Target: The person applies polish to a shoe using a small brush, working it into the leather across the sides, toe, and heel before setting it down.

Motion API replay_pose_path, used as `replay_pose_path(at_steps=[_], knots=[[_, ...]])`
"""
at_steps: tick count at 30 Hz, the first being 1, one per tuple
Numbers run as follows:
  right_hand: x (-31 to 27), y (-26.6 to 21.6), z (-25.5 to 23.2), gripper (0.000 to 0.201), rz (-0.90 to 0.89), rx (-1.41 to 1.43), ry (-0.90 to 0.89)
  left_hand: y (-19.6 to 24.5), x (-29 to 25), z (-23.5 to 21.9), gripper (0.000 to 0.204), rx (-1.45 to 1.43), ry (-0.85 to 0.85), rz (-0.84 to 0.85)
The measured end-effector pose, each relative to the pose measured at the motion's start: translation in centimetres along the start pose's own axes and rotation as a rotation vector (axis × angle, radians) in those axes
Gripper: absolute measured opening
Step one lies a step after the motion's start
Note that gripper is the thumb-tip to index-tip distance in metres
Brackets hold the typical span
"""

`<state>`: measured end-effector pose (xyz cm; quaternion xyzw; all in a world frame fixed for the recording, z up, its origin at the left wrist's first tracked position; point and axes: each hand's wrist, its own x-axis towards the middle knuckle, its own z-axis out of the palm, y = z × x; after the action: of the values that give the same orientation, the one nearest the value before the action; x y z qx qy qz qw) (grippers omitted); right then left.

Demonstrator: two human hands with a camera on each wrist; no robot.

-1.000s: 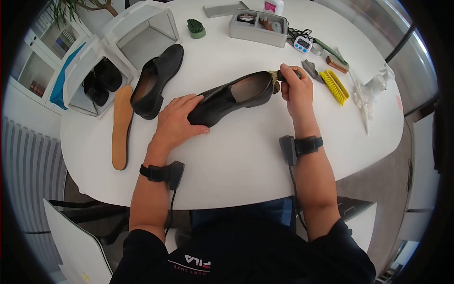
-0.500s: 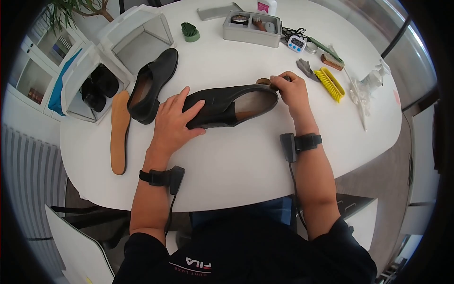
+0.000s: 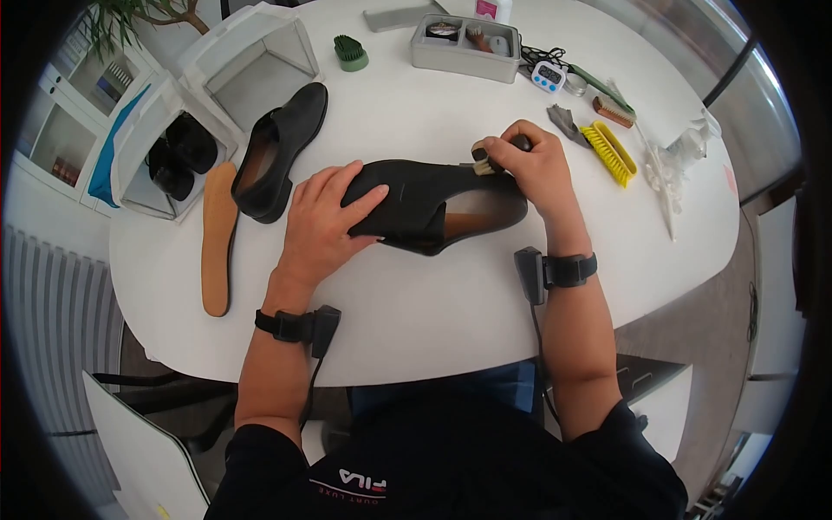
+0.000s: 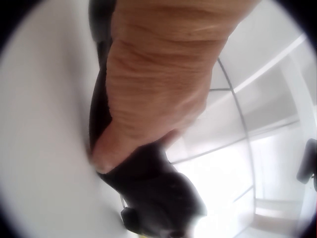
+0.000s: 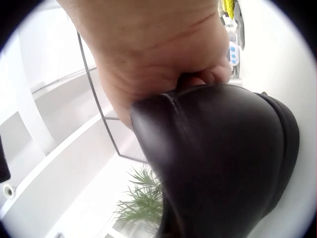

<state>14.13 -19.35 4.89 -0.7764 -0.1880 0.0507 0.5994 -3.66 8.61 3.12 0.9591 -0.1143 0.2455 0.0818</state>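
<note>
A black leather shoe (image 3: 407, 199) lies across the middle of the table, toe to the left, its opening turned toward me. My left hand (image 3: 316, 212) holds the toe end, fingers spread over the top and thumb along the near side. In the left wrist view the thumb (image 4: 111, 153) presses low on the shoe's side. With my right hand (image 3: 542, 165) I grip a small dark-handled brush (image 3: 487, 165), its pale bristles at the far rim near the heel. The right wrist view shows the smooth heel (image 5: 223, 148), which hides most of those fingers and the brush.
Another black shoe (image 3: 303, 130) and a tan insole (image 3: 218, 251) lie on the left, beside clear-fronted shoe boxes (image 3: 251, 87). Behind are a green brush (image 3: 351, 56) and a metal tin (image 3: 464, 61). A timer (image 3: 548, 76), yellow brush (image 3: 611, 154) and crumpled plastic (image 3: 680, 165) lie right.
The shoe has rolled and swung, its heel coming toward me and its opening facing me more. The brush has moved from the back of the heel to the far side.
</note>
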Motion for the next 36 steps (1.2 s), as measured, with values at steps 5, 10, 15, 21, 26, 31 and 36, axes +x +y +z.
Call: replay_pose_path(at_steps=[5, 10, 15, 21, 26, 31, 36], knots=[[1.2, 2.8, -0.5, 0.036, 0.050, -0.337, 0.285, -0.5, -0.3, 0.1, 0.081, -0.140, -0.113, -0.108], [-0.3, -0.3, 0.0, 0.035, -0.111, -0.036, 0.406, -0.5, -0.6, 0.2, 0.083, -0.250, -0.146, -0.251], [-0.2, 0.7, 0.7, 0.033, -0.144, -0.156, 0.462, -0.4, -0.6, 0.4, 0.082, -0.271, -0.112, -0.310], [-0.7, 0.1, 1.7, 0.025, -0.069, 0.058, 0.292, -1.1, -0.5, -0.1, 0.076, -0.376, -0.165, -0.424], [0.0, 2.2, 2.0, 0.027, -0.094, -0.161, 0.331, -0.8, -0.3, -0.6, 0.072, -0.422, -0.181, -0.489], [-1.4, 1.0, 3.9, 0.028, -0.110, -0.107, 0.357, -1.7, -0.4, -1.0, 0.065, -0.508, -0.176, -0.598], [-1.5, 0.8, 4.8, 0.031, -0.181, -0.132, 0.224, -2.3, -0.4, -2.0, 0.068, -0.659, -0.173, -0.712]])
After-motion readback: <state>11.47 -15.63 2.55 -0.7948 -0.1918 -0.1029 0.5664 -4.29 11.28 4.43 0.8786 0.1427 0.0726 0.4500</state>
